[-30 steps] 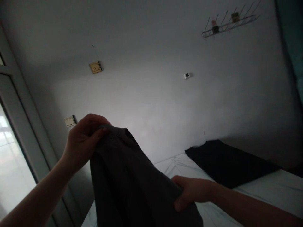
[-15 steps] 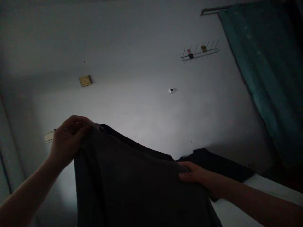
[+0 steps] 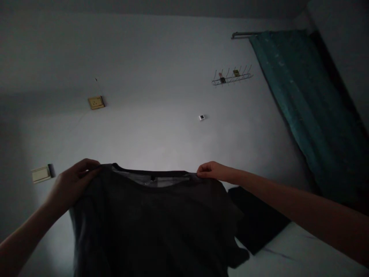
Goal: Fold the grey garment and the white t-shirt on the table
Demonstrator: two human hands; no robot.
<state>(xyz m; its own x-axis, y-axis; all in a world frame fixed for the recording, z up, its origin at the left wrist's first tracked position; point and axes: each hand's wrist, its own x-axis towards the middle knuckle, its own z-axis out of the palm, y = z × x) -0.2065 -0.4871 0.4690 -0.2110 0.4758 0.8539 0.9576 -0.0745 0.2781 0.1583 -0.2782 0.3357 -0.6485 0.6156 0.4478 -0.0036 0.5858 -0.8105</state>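
A dark T-shirt [image 3: 161,227] hangs spread out in front of me, its neckline at the top and its lower part cut off by the frame's bottom edge. Pinched in my left hand [image 3: 76,179] is the shoulder on the left side, beside the collar. My right hand [image 3: 211,170] grips the other shoulder close to the neckline, fingers closed on the fabric. Through the neck opening the lighter inside and a small dark label show. One short sleeve dangles at the lower right.
Behind the shirt, a dark cloth [image 3: 256,219] lies on a pale surface [image 3: 300,250] at the lower right. The wall carries a socket [image 3: 96,102], a switch plate [image 3: 40,174], a small white device [image 3: 201,117] and a hook rack [image 3: 233,79]. A teal curtain [image 3: 305,111] hangs on the right.
My right hand has risen and shifted left, bringing the shirt's shoulders nearly level. The neck opening now shows wider. My left hand has dropped slightly and moved left; the view has tilted.
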